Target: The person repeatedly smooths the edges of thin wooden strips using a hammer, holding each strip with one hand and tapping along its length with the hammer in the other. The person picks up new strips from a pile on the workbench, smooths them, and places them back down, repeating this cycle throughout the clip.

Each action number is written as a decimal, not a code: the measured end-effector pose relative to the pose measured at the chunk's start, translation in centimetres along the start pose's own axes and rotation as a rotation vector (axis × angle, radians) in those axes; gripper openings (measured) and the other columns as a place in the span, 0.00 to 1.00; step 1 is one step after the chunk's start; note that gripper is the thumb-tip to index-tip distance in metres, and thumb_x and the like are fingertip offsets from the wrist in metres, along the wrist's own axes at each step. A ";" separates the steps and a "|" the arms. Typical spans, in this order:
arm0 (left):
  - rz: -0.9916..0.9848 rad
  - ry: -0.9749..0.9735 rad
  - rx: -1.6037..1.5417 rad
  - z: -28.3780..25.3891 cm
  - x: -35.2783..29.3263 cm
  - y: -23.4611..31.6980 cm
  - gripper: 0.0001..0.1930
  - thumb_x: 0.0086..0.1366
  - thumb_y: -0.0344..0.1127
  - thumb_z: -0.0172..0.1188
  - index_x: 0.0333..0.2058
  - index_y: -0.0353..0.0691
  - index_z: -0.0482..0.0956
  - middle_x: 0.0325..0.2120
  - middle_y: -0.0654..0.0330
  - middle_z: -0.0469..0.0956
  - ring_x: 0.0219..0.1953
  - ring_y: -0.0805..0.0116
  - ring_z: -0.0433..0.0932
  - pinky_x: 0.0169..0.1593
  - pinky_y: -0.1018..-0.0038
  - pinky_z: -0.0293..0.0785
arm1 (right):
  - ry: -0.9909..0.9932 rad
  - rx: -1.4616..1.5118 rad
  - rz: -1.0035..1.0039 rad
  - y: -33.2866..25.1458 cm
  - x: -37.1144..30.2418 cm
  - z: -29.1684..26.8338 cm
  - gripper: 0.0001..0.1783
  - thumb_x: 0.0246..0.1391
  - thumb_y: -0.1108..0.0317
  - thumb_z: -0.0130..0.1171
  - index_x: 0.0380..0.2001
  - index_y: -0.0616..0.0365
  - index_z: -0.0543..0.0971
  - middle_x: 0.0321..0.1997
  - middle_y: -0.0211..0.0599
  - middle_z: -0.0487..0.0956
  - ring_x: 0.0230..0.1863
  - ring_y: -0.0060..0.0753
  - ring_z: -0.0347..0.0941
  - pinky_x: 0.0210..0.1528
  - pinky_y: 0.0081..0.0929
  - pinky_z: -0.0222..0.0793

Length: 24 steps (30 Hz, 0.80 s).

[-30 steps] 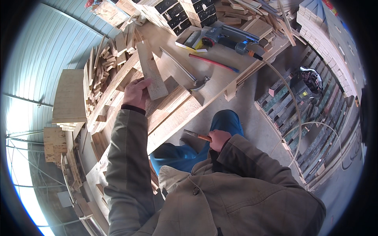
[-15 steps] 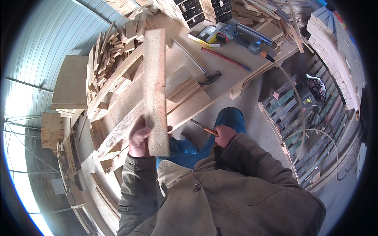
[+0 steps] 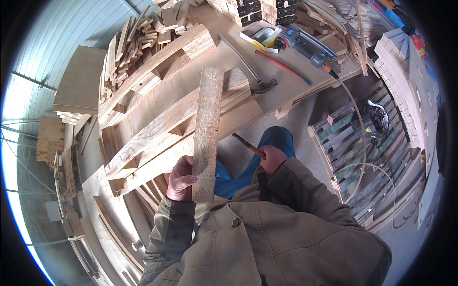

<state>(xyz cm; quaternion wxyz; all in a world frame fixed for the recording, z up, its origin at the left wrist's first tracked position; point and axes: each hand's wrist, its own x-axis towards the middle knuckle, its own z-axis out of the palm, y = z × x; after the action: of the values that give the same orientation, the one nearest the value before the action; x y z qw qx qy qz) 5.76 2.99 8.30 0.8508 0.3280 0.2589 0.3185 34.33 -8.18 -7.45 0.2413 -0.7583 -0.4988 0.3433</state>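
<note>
Board (image 3: 208, 124) raised between torso (image 3: 281, 233) and bench (image 3: 208, 18), left hand (image 3: 180, 181) in closed grip near its lower end, right hand (image 3: 275, 160) wrapped round a tool (image 3: 247, 143), checking apparently under way, next move calling for steady hold.

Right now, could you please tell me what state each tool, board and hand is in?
Flat pale wooden board: raised, in bare left hand
Slim brown-handled tool: gripped in bare right hand
Steel-shafted claw hammer: lying unheld
Grey nail gun: unheld, pale hose attached
Slim red bar: lying unheld
</note>
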 end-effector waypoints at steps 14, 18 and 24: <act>-0.323 -0.101 -0.048 -1.3 -0.2 -4.1 0.39 0.54 0.42 0.72 0.61 0.27 0.70 0.50 0.46 0.80 0.47 0.58 0.82 0.55 0.65 0.78 | -0.033 -0.072 -0.015 -1.0 -0.5 0.1 0.14 0.53 0.66 0.58 0.44 0.54 0.80 0.50 0.46 0.80 0.51 0.58 0.78 0.53 0.49 0.74; -0.429 -0.165 -0.127 -1.2 -0.6 -4.1 0.42 0.57 0.49 0.67 0.64 0.27 0.66 0.47 0.42 0.80 0.45 0.52 0.83 0.51 0.60 0.80 | -0.026 -0.073 -0.020 -1.5 -0.7 0.0 0.15 0.54 0.66 0.58 0.45 0.54 0.80 0.50 0.46 0.80 0.51 0.58 0.78 0.53 0.48 0.74; -0.345 -0.161 -0.152 -0.4 -0.7 -4.1 0.42 0.57 0.47 0.65 0.65 0.27 0.64 0.37 0.47 0.79 0.39 0.52 0.83 0.42 0.61 0.81 | 0.001 -0.034 -0.054 -1.7 -1.3 -0.5 0.15 0.54 0.68 0.58 0.45 0.57 0.80 0.50 0.50 0.80 0.51 0.59 0.77 0.52 0.48 0.74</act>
<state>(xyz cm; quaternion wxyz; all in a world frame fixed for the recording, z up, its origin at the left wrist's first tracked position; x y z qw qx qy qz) 6.56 0.25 5.21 0.9330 0.2383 0.2175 0.1594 33.39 -8.72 -5.56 0.2377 -0.7489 -0.5248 0.3276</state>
